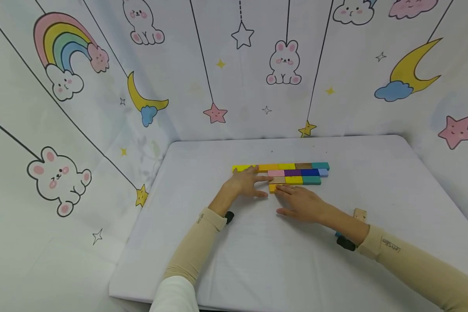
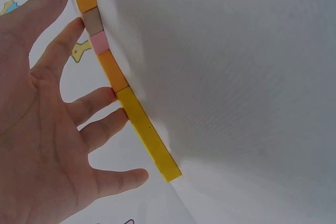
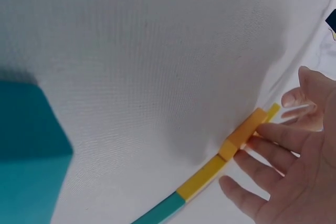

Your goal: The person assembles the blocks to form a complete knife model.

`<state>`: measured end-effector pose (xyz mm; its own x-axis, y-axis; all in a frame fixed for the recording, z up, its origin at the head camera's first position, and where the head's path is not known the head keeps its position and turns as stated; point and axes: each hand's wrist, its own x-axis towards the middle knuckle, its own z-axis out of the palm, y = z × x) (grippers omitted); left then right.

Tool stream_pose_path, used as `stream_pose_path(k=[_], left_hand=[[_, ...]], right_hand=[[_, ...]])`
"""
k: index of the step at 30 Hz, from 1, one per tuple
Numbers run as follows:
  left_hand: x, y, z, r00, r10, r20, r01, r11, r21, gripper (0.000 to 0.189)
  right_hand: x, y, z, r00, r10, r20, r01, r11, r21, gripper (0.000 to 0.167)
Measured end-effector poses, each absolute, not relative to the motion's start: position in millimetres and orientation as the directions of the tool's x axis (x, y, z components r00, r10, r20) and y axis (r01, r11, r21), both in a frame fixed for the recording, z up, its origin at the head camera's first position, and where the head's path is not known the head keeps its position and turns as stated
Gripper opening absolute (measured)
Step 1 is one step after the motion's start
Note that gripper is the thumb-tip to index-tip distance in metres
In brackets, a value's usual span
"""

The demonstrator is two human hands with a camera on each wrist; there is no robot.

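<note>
Colored rectangular blocks lie in stepped rows on the white table. The back row has a yellow block [image 1: 239,167], an orange block [image 1: 271,167] and a teal block [image 1: 320,165] at its right end. My left hand [image 1: 242,182] reaches over the rows' left end, fingers spread. In the left wrist view, its fingertips touch the edge of the long yellow block [image 2: 149,132] and the tan block [image 2: 93,22]. Straight fingers of my right hand [image 1: 302,203] rest against the front orange block [image 1: 273,189], partly covering it. This orange block [image 3: 244,132] meets the row behind.
A pale wooden block [image 1: 360,214] stands by my right forearm, which partly hides a blue piece [image 1: 338,234]. Close to the right wrist camera is a large teal block [image 3: 31,150]. A patterned cloth wall [image 1: 249,95] rises behind the table [image 1: 234,268].
</note>
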<state>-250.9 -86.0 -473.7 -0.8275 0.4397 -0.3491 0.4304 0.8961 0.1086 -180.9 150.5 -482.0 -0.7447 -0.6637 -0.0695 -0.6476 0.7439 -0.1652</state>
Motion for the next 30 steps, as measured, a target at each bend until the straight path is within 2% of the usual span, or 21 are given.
stream_pose_path(k=[17,26,30], left_hand=[[-250.5,-86.9,-474.4,-0.822,0.463,-0.331,0.452,0.885,0.116,0.074],[-250.9,-86.8,-473.5,-0.824,0.451,-0.343,0.439,0.891,0.118,0.073],[-251.2,-86.6,-473.9,-0.819,0.459,-0.345,0.445,0.887,0.125,0.073]], right_hand=[[-183.7,149.3,-485.7,-0.749,-0.658,-0.078,-0.644,0.75,-0.152,0.077],[-186.2,152.8,-481.3,-0.723,-0.684,-0.103,-0.654,0.724,-0.218,0.082],[-182.7,157.5,-478.8,-0.729,-0.677,-0.099,-0.651,0.731,-0.203,0.081]])
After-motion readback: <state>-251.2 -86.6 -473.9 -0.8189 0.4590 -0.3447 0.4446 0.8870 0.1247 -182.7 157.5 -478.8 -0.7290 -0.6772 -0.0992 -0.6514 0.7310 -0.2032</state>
